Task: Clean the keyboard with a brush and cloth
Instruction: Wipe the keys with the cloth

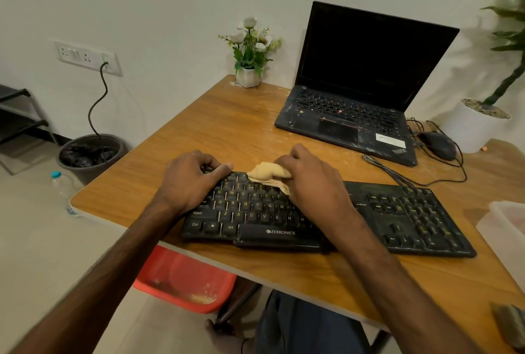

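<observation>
Soft, even, warm indoor light; weak shadows. Mild sheen on table. Fisheye bend at edges. Sharp keyboard legends; plant at right edge smeared.

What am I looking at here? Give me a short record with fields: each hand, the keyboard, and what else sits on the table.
left hand: grips the keyboard at its upper left corner
right hand: holds a bunched tan cloth against the upper key rows
keyboard: black, flat on the wooden table
also on table: open laptop with dark screen, mouse, flower pot
</observation>
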A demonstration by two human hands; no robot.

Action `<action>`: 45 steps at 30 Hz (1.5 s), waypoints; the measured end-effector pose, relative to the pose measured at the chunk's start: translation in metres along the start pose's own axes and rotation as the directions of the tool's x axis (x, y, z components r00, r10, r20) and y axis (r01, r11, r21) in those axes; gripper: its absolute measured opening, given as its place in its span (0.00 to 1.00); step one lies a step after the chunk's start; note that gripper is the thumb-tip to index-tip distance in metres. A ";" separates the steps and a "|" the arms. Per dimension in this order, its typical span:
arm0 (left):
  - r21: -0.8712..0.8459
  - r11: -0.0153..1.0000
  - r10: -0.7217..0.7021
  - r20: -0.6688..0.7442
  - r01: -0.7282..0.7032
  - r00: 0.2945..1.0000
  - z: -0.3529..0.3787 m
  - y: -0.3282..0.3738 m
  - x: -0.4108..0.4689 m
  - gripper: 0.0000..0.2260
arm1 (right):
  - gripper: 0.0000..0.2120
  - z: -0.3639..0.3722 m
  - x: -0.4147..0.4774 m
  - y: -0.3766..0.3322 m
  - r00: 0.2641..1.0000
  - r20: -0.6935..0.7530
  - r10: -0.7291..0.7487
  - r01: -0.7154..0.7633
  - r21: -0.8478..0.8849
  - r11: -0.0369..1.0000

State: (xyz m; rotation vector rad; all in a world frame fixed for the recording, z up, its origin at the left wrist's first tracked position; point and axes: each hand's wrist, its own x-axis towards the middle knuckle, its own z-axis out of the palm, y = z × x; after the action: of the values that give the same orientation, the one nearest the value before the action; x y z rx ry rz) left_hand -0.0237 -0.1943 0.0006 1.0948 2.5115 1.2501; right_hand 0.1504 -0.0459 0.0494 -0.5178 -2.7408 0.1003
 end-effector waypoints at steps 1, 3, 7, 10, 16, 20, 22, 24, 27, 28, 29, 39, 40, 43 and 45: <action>0.006 1.000 0.003 -0.003 -0.003 1.000 0.000 0.000 0.000 0.13 | 0.18 0.001 -0.002 -0.006 1.000 0.002 -0.020 0.020 0.011 1.000; 0.017 1.000 0.006 -0.010 -0.006 1.000 0.000 0.000 0.000 0.12 | 0.20 0.006 -0.016 -0.028 0.993 0.042 -0.112 0.108 0.085 0.991; 0.005 1.000 0.007 -0.030 -0.007 1.000 0.000 0.001 -0.001 0.11 | 0.21 0.007 -0.033 -0.047 0.959 0.104 -0.263 0.239 0.196 0.951; -0.001 1.000 -0.006 -0.007 0.006 1.000 -0.001 0.002 -0.002 0.11 | 0.19 0.006 -0.016 -0.023 0.982 0.046 -0.186 0.180 0.106 0.978; 0.006 1.000 -0.015 -0.009 0.015 1.000 -0.001 0.003 -0.001 0.12 | 0.19 0.009 -0.013 -0.016 0.999 -0.021 -0.027 0.029 0.079 0.996; 0.000 1.000 -0.022 -0.014 0.022 1.000 -0.001 0.002 -0.001 0.12 | 0.21 0.006 -0.036 -0.036 0.966 0.095 -0.240 0.224 0.152 0.963; -0.007 1.000 -0.021 0.003 0.021 1.000 -0.002 0.001 -0.002 0.12 | 0.21 0.003 -0.033 -0.024 0.979 0.072 -0.189 0.180 0.118 0.977; -0.017 1.000 -0.021 0.006 0.021 1.000 -0.002 0.001 -0.003 0.13 | 0.21 -0.003 -0.029 -0.007 0.996 0.038 -0.081 0.080 0.029 0.996; -0.019 1.000 -0.024 -0.002 0.024 1.000 -0.001 0.001 -0.003 0.13 | 0.20 -0.014 -0.033 0.019 0.993 0.022 0.114 -0.112 -0.086 0.990; -0.010 1.000 -0.025 -0.006 0.025 1.000 -0.001 0.001 -0.003 0.13 | 0.19 -0.018 -0.037 0.022 0.984 0.004 0.176 -0.175 -0.085 0.981; -0.002 1.000 -0.025 -0.006 0.025 1.000 -0.001 0.001 -0.002 0.13 | 0.20 -0.019 -0.040 0.021 0.975 -0.009 0.223 -0.223 -0.081 0.972; -0.013 1.000 -0.016 -0.017 0.015 1.000 -0.001 0.000 -0.002 0.12 | 0.21 0.006 -0.036 -0.066 0.998 0.053 -0.021 0.016 0.086 0.996; -0.011 1.000 -0.016 -0.012 0.016 1.000 -0.001 0.000 -0.002 0.13 | 0.21 0.004 -0.037 -0.059 0.999 0.053 -0.013 0.010 0.060 0.998; 0.005 1.000 -0.013 -0.009 0.013 1.000 -0.001 -0.001 -0.001 0.13 | 0.20 -0.007 -0.038 -0.025 0.995 0.043 0.089 -0.088 -0.034 0.996; 0.018 1.000 -0.001 -0.010 0.001 1.000 0.000 0.000 -0.001 0.14 | 0.19 -0.016 -0.039 -0.005 0.974 0.009 0.228 -0.226 -0.080 0.971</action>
State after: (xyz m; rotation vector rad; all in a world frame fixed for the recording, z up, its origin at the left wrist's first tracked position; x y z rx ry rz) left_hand -0.0234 -0.1946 0.0001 1.0938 2.5352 1.2377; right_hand 0.1886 -0.0644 0.0525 -0.8557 -2.7019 0.0534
